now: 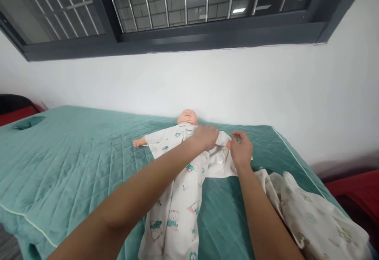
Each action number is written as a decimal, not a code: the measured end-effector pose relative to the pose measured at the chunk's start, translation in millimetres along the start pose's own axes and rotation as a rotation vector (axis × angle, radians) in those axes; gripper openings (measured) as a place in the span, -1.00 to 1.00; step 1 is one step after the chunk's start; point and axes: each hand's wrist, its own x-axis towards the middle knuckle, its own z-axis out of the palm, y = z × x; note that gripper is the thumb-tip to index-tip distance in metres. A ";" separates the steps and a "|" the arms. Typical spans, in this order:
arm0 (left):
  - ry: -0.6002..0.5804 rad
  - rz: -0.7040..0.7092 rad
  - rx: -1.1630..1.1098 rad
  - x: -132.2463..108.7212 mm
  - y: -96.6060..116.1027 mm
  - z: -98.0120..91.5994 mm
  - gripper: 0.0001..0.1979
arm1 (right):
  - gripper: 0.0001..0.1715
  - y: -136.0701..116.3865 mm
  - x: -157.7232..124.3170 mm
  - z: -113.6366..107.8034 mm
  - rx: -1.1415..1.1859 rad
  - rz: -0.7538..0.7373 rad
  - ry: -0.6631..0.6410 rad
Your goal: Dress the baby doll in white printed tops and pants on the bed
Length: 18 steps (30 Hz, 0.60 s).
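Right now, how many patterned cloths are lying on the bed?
2: the printed sleepsuit on the doll, and a crumpled cloth at the right edge of the bed. More may lie out of frame.

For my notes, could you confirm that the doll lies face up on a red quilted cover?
Not quite: in the head view the quilted cover is teal, not red; the doll does lie face up on it.

Baby-care training room, quilted massage bed (74, 161), practice doll (177, 197), barred window (189, 7)
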 end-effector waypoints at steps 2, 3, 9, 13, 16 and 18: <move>0.136 -0.039 -0.105 -26.7 -13.1 -2.1 -0.71 | -0.72 -4.3 -7.0 5.6 -0.147 -0.154 -0.105; 0.224 -0.069 -0.184 -41.8 -23.0 -0.7 -0.71 | -0.68 -6.0 -10.7 9.3 -0.212 -0.234 -0.166; 0.555 -0.335 -0.915 -106.3 -89.2 46.3 -0.62 | -0.57 -9.0 -24.8 25.6 -0.404 -0.415 -0.410; 0.586 -0.343 -1.197 -106.7 -103.7 73.5 -0.54 | -0.53 -19.5 -35.3 26.1 -0.306 -0.317 -0.466; 0.571 -0.337 -1.250 -99.2 -107.4 80.6 -0.46 | -0.47 -38.8 -50.4 33.2 -0.163 -0.180 -0.514; 0.559 -0.320 -1.256 -95.7 -111.0 82.9 -0.42 | -0.44 -53.6 -58.7 42.5 -0.116 -0.122 -0.552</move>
